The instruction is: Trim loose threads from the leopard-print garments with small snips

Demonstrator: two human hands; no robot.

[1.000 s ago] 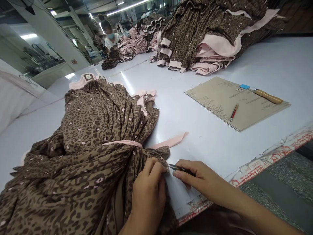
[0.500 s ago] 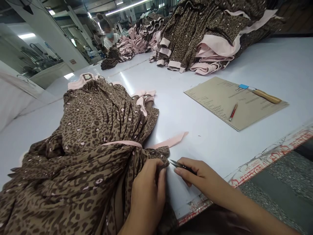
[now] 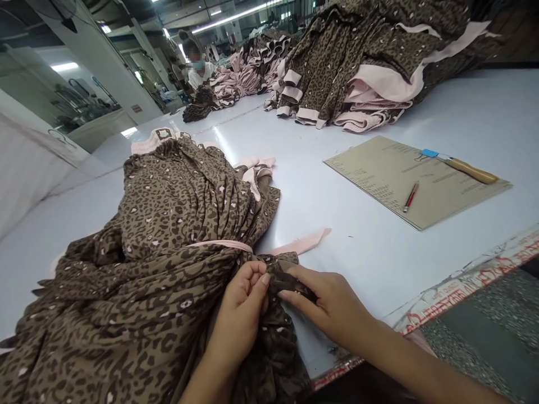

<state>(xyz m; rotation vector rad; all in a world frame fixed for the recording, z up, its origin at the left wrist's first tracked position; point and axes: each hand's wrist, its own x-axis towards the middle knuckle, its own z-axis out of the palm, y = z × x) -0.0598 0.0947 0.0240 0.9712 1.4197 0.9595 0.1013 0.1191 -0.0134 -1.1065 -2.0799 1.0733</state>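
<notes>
A brown leopard-print garment [image 3: 168, 213] with pink trim spreads over the left of the table and hangs at its near edge. My left hand [image 3: 244, 306] pinches a fold of its fabric, thumb against curled fingers. Close on the right, my right hand [image 3: 322, 297] is closed around small dark thread snips [image 3: 301, 286], whose blades lie against the fabric by my left fingertips. The blades are partly blurred into the dark cloth. A pink strip [image 3: 303, 243] lies on the table just beyond both hands.
On the white table [image 3: 370, 275], a paper-covered board [image 3: 379, 185] holds a red pencil [image 3: 411, 196], a blue clip [image 3: 429, 152] and a wooden-handled tool [image 3: 471, 170]. Leopard-print garments [image 3: 328, 67] are piled at the back. A masked person [image 3: 200, 70] is in the far background.
My right hand has moved left with the snips, bringing them onto the fabric. My left hand has shifted slightly left and turned, its curled fingers now showing. The camera view has shifted a little.
</notes>
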